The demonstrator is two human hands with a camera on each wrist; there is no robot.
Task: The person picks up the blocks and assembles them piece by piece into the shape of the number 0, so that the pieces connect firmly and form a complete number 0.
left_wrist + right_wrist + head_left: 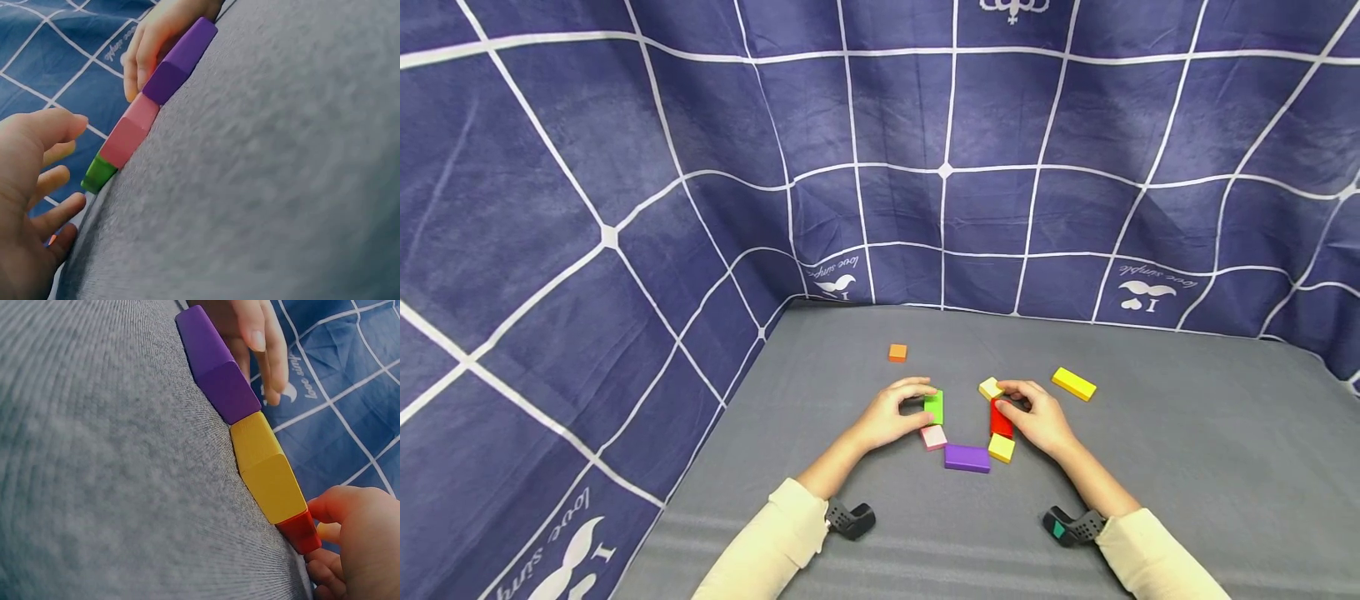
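My left hand (892,417) curves loosely beside a green block (934,407). In the left wrist view its thumb and fingers (59,215) stand apart, with a gap to the green block. A pink block (933,437) adjoins the near end of the green one. On the other side my right hand (1041,418) has its thumb over the far end of a red block (1002,421). Its index fingertip is at a cream block (990,388); whether it pinches either block is hidden. A yellow block (1002,448) and a purple block (967,458) continue the row nearer me.
A small orange block (898,352) lies farther back on the left of the grey cloth surface (1187,450). A long yellow block (1073,383) lies beyond the right hand. Blue curtain (895,208) with white lines borders the back and left.
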